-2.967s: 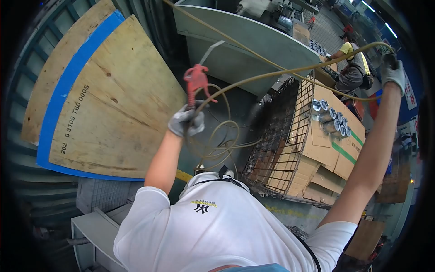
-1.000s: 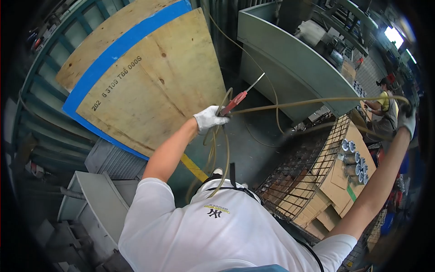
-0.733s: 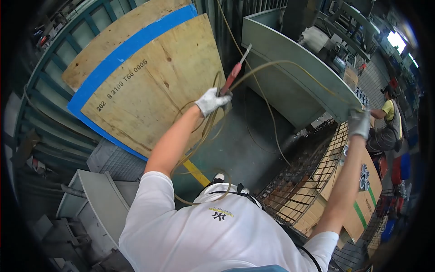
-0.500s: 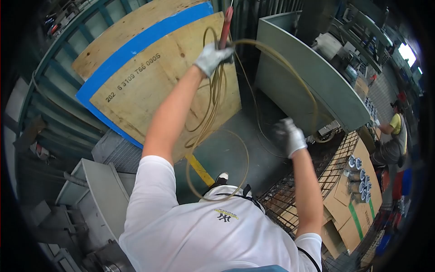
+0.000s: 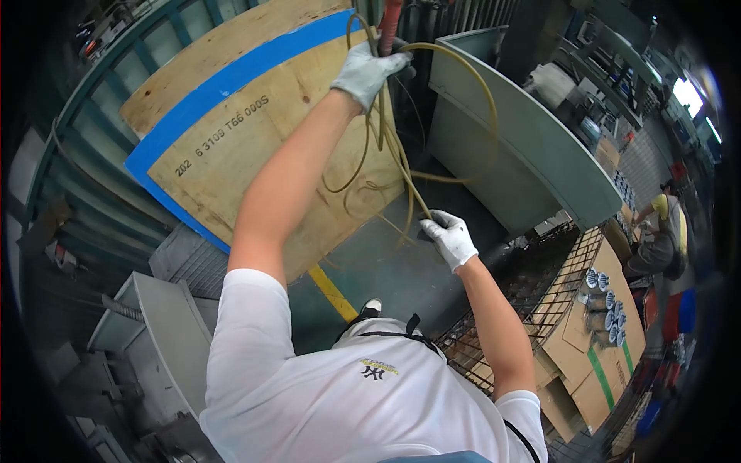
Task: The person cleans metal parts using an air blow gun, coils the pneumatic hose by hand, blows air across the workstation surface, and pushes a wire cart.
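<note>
My left hand, in a white work glove, is raised in front of the plywood board. It is closed around a red handle and the upper part of a thin yellowish-brown hose. Loose loops of this hose hang below that hand and arc out to the right. Lower down, my gloved right hand has its fingers closed on a strand of the hose. The upper end of the red handle runs out of view.
A plywood board with a blue border leans at the left. To the right stands a grey-green metal panel. A wire cage bears cardboard and several metal cylinders. Farther right, another person is at work.
My right hand has moved left and up from beside the cage and now grips the hose. The large loop near my waist has gone; the loops hang higher. The red handle has risen slightly.
</note>
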A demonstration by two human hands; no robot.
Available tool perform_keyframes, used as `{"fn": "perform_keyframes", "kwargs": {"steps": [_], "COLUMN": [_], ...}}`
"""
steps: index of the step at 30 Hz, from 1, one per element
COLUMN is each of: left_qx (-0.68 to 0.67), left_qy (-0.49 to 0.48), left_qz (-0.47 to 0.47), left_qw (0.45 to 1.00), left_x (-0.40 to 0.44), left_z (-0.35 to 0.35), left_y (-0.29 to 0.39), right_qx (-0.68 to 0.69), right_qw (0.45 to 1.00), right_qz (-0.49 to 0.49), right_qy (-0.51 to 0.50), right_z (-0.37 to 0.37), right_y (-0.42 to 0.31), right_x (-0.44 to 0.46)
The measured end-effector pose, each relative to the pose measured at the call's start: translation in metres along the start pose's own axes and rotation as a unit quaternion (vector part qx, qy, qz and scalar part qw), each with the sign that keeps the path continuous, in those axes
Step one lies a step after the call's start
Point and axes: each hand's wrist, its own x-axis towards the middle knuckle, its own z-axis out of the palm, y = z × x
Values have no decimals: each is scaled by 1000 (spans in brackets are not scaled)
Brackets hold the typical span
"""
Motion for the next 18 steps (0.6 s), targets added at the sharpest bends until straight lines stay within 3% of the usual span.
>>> {"fn": "perform_keyframes", "kwargs": {"steps": [2,6,8,12,15,18], "left_qx": [42,-23,-13,-6,50,25], "left_qy": [-20,-62,-111,-177,-206,-227], "left_qz": [-20,-46,-52,-73,-105,-122], "left_qw": [999,997,992,981,972,966], "left_x": [0,-8,-16,-34,-55,-61], "left_z": [-1,11,25,55,65,46], "left_y": [-1,-19,-30,-68,-62,-42], "right_qx": [-41,-50,-121,218,351,471], "right_qw": [997,997,974,946,921,842], "right_qz": [-43,-55,-161,-183,-134,-128], "right_qy": [43,33,106,154,109,229], "right_z": [-10,-20,-18,-19,-58,-118], "right_y": [1,-18,-35,-107,-122,-101], "right_x": [-1,-1,6,12,19,30]}}
